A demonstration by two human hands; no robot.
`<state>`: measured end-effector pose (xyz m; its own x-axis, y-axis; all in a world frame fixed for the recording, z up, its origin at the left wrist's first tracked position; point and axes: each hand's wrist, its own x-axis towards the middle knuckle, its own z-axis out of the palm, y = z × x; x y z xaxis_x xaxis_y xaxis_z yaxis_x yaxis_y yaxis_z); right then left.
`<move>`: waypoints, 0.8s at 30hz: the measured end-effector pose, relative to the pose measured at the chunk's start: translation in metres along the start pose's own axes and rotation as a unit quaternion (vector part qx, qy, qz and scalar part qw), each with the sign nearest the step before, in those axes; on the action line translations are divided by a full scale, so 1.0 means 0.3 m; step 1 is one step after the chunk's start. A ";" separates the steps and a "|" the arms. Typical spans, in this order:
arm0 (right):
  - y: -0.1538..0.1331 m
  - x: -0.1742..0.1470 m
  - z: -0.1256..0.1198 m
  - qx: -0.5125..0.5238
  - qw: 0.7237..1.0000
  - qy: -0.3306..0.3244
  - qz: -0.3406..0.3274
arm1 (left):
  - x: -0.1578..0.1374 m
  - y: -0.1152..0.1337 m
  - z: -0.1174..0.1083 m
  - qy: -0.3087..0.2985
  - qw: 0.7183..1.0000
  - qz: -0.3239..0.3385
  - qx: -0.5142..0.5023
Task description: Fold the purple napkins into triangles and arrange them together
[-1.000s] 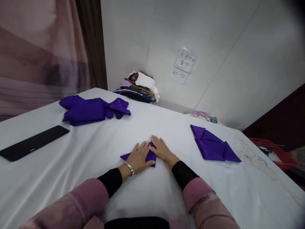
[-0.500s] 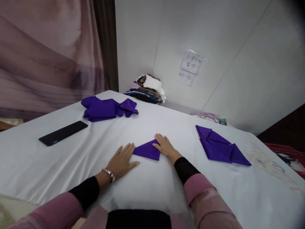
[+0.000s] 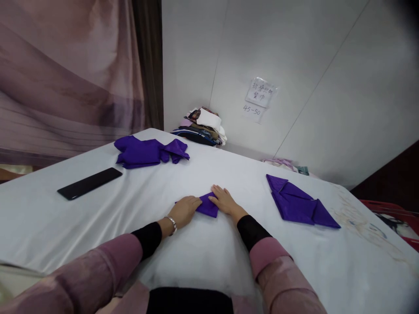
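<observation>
On the white tablecloth in front of me lies a small folded purple napkin (image 3: 208,206). My left hand (image 3: 183,211) covers its left part, fingers bent and pressed together over the cloth; a bit of purple pokes out behind the knuckles. Flat on the napkin's right end rests my right hand (image 3: 225,201), its fingers stretched out and the thumb on the cloth. What the left fingertips do underneath is partly hidden.
To the right lies a larger folded purple cloth (image 3: 297,201). Crumpled purple cloths (image 3: 142,152) sit at the back left, near a black phone-like slab (image 3: 90,183). Beyond the table edge is a clothes pile (image 3: 203,126). A handwritten sign (image 3: 259,92) hangs on the wall.
My left hand has moved right, from lying flat beside the napkin's left tip to closing over that part. My right hand stays on the right end. The view has shifted slightly.
</observation>
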<state>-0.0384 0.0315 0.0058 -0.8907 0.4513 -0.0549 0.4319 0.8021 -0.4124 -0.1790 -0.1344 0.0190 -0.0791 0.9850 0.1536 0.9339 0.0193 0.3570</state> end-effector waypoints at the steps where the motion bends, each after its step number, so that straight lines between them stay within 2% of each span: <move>1: 0.001 0.001 -0.003 0.014 1.000 -0.003 0.002 | 0.011 -0.012 -0.007 0.000 0.999 -0.017 -0.029; 9: 0.026 -0.014 -0.047 0.173 0.984 -0.030 0.004 | 0.124 -0.118 -0.069 -0.037 0.980 -0.123 -0.153; 12: 0.038 -0.018 -0.044 0.177 0.984 -0.026 -0.009 | 0.159 -0.146 -0.074 -0.058 0.967 -0.157 -0.194; 15: 0.044 -0.013 -0.024 0.161 0.987 0.018 -0.008 | 0.181 -0.160 -0.087 -0.076 0.954 -0.178 -0.230; 19: 0.027 -0.018 -0.021 0.239 0.968 0.067 0.028 | 0.193 -0.165 -0.133 -0.096 0.938 -0.187 -0.274; 21: 0.008 -0.031 -0.035 0.270 0.959 0.066 0.054 | 0.193 -0.168 -0.156 -0.111 0.933 -0.184 -0.290; 24: -0.023 -0.052 -0.058 0.241 0.963 0.046 0.113 | 0.191 -0.174 -0.160 -0.128 0.932 -0.188 -0.282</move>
<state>-0.0251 0.0257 0.0253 -0.7555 0.6436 -0.1223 0.4778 0.4136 -0.7750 -0.2489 -0.0872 0.0535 -0.2108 0.9366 -0.2799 0.5190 0.3499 0.7799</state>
